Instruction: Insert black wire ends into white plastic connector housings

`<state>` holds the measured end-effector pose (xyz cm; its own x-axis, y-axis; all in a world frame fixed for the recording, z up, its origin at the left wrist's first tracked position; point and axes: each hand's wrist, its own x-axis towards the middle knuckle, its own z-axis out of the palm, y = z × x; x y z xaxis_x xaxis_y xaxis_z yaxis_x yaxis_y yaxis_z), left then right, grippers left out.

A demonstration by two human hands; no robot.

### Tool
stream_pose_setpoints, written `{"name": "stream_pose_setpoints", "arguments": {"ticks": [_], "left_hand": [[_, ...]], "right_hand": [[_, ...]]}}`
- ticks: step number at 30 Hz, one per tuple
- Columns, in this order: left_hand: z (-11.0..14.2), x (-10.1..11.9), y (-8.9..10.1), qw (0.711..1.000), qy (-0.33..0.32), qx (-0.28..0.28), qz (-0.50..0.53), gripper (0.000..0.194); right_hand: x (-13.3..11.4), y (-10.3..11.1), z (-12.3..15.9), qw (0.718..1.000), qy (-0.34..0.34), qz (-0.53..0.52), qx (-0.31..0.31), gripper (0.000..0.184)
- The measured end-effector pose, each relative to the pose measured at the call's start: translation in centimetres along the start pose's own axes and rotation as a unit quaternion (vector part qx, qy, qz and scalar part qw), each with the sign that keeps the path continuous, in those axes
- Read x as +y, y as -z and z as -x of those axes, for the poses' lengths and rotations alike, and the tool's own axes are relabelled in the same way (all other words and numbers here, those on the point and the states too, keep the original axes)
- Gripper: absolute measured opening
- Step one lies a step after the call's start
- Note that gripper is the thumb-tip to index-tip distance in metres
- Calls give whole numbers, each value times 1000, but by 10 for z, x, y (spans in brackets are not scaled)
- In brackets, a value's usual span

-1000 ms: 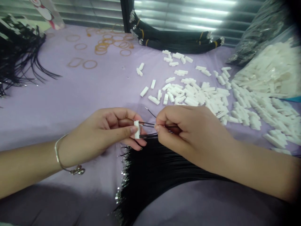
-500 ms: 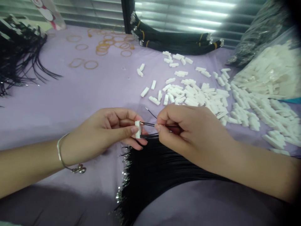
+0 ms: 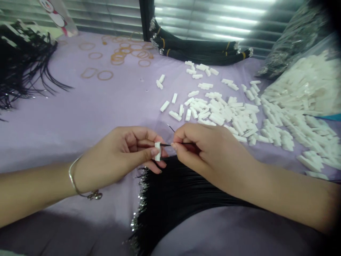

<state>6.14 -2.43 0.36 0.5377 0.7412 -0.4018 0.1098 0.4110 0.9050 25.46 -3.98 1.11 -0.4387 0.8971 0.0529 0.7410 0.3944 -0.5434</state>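
Connector (image 3: 157, 151) clamped in left hand (image 3: 119, 154) grip, right hand (image 3: 205, 153) grip pinched on black wire (image 3: 165, 145) at its end; wire bundle (image 3: 183, 192) remains below, loose connectors (image 3: 221, 113) beyond.

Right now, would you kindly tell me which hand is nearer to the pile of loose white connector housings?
The right hand is nearer: it sits just in front of the pile. The left hand is farther left of the pile, pinching a single housing.

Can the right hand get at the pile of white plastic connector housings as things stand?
Probably yes: the pile of white plastic connector housings lies just past the right hand on the lilac cloth, with nothing between them, though its fingers pinch a thin black wire.
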Motion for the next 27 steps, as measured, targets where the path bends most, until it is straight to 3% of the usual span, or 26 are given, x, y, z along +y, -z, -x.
{"name": "stream_pose_setpoints", "arguments": {"ticks": [6, 8, 12, 17, 23, 27], "left_hand": [[3, -1, 0, 1000, -9, -9, -8, 6], [3, -3, 0, 1000, -15, -16, 4, 7], [2, -6, 2, 999, -15, -35, 32, 10], [0, -4, 3, 998, -18, -33, 42, 11], [0, -4, 4, 998, -14, -38, 46, 9], [2, -4, 5, 998, -4, -32, 49, 8]], "right_hand": [[11, 10, -6, 999, 9, -1, 45, 16], [19, 11, -10, 999, -5, 39, 33, 19], [27, 8, -17, 998, 23, 45, -23, 7], [27, 1, -17, 995, -4, 93, 16, 10], [29, 3, -19, 999, 1, 45, -27, 7], [27, 3, -15, 999, -8, 44, -15, 9]]}}
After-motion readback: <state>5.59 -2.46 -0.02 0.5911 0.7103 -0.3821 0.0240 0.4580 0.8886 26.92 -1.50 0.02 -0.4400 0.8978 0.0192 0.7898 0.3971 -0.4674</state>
